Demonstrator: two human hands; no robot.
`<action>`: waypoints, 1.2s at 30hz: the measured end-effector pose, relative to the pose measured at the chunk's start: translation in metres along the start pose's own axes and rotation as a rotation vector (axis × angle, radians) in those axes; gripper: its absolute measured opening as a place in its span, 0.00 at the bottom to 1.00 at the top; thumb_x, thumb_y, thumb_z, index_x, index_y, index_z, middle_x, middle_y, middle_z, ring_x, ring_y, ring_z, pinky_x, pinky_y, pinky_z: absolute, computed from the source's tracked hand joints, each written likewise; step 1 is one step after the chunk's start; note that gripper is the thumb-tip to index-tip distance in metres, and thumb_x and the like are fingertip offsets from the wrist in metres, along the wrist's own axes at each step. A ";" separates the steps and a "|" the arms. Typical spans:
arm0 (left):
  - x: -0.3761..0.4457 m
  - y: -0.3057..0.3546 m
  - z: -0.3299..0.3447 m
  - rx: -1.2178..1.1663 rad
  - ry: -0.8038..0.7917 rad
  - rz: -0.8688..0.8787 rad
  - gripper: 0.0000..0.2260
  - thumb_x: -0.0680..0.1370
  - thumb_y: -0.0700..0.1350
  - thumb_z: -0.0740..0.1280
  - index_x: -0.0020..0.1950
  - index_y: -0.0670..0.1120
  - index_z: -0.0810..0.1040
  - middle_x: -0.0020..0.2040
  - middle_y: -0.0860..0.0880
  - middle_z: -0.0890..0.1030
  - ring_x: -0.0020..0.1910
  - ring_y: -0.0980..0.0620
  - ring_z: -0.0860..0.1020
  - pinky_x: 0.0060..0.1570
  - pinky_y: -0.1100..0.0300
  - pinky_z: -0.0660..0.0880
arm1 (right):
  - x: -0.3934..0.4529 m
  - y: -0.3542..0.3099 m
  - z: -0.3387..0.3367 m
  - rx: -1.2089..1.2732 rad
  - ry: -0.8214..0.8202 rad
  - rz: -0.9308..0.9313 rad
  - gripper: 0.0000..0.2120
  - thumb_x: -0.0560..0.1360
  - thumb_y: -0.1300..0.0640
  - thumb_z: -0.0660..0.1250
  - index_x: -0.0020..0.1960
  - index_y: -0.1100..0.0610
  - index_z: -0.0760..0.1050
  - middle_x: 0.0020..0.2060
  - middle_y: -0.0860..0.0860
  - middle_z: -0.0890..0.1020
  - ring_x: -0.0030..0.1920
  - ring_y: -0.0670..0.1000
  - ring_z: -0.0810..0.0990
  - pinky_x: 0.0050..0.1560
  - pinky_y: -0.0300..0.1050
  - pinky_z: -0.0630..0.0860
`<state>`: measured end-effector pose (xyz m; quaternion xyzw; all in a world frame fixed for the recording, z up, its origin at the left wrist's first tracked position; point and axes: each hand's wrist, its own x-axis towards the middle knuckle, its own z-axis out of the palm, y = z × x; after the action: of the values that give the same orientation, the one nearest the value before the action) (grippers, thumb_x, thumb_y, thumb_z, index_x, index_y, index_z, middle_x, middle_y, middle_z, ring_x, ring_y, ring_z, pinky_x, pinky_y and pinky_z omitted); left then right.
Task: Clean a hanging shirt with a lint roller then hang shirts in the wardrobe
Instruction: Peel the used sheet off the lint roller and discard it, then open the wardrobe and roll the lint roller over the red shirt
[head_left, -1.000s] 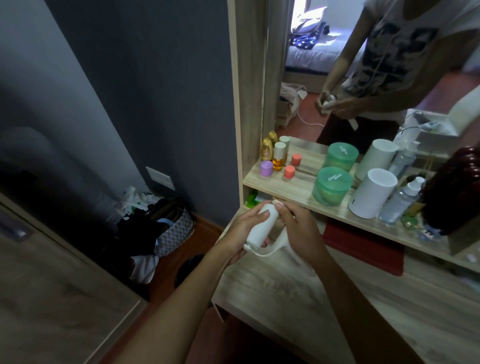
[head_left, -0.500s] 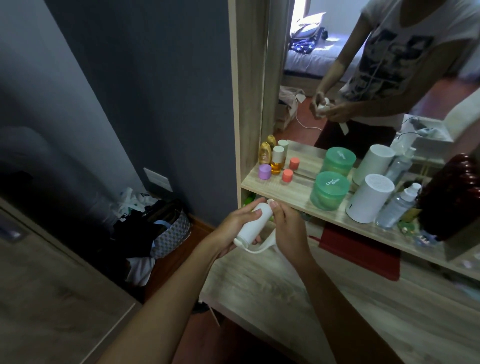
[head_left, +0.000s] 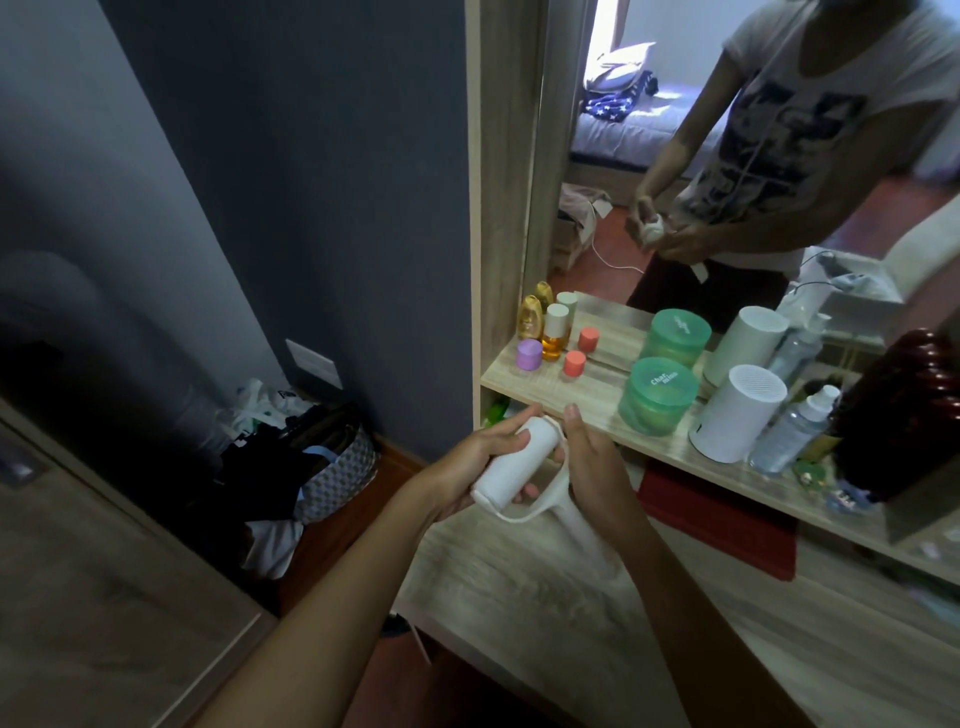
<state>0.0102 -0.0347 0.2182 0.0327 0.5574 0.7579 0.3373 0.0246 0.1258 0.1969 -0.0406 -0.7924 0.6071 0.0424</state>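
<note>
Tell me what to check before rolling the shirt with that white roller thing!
1. Left hand holds the lint roller drum: ok.
2. Right hand steadies the handle side: ok.
3. Roller clear of the green jar on the shelf: ok.
4. Sticky sheet fresh: cannot tell.
5. Shirt in view to clean: not ok, none seen.

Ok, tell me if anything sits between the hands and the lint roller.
Nothing does. The left hand already grips the lint roller round its white roll, and the right hand holds it at the handle end.
</note>
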 end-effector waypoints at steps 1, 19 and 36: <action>0.000 0.000 0.001 0.018 -0.002 -0.006 0.21 0.80 0.44 0.60 0.73 0.55 0.65 0.62 0.41 0.76 0.34 0.47 0.79 0.34 0.58 0.78 | 0.000 -0.001 -0.002 -0.009 -0.012 0.039 0.23 0.82 0.42 0.52 0.47 0.54 0.80 0.42 0.50 0.83 0.45 0.49 0.80 0.47 0.45 0.73; 0.005 0.051 -0.015 0.401 0.361 0.246 0.14 0.80 0.47 0.61 0.65 0.52 0.77 0.60 0.44 0.78 0.48 0.47 0.79 0.40 0.56 0.78 | -0.005 -0.024 0.001 -0.250 -0.397 -0.052 0.07 0.75 0.50 0.68 0.46 0.54 0.80 0.26 0.46 0.79 0.25 0.44 0.77 0.30 0.34 0.69; -0.154 0.096 -0.120 1.323 1.409 0.855 0.16 0.79 0.47 0.60 0.66 0.48 0.75 0.71 0.46 0.70 0.71 0.47 0.67 0.70 0.53 0.61 | 0.026 -0.117 0.162 0.014 -0.144 -0.302 0.11 0.77 0.49 0.65 0.38 0.53 0.73 0.31 0.51 0.76 0.36 0.56 0.75 0.38 0.47 0.68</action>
<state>0.0325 -0.2325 0.3063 -0.0436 0.8716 0.2067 -0.4423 -0.0213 -0.0569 0.2683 0.1232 -0.7863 0.6007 0.0765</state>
